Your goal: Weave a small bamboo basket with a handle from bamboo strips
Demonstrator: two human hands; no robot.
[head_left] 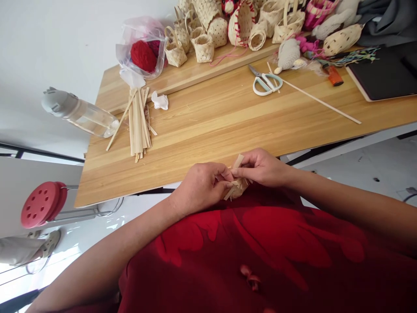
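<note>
just off the near edge of the brown wood-grain desk [195, 143], the left hand [208, 184] and right hand [260, 167] hold a small pale woven-strip piece [239, 188] in narrow grips. weaving seems in hand; the next move calls for steady fingertips.

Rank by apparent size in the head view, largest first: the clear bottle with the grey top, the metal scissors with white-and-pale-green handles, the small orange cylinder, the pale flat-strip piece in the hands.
1. Bottle
2. Scissors
3. Orange cylinder
Unranked: flat-strip piece; the left hand and right hand hide part of it.
</note>
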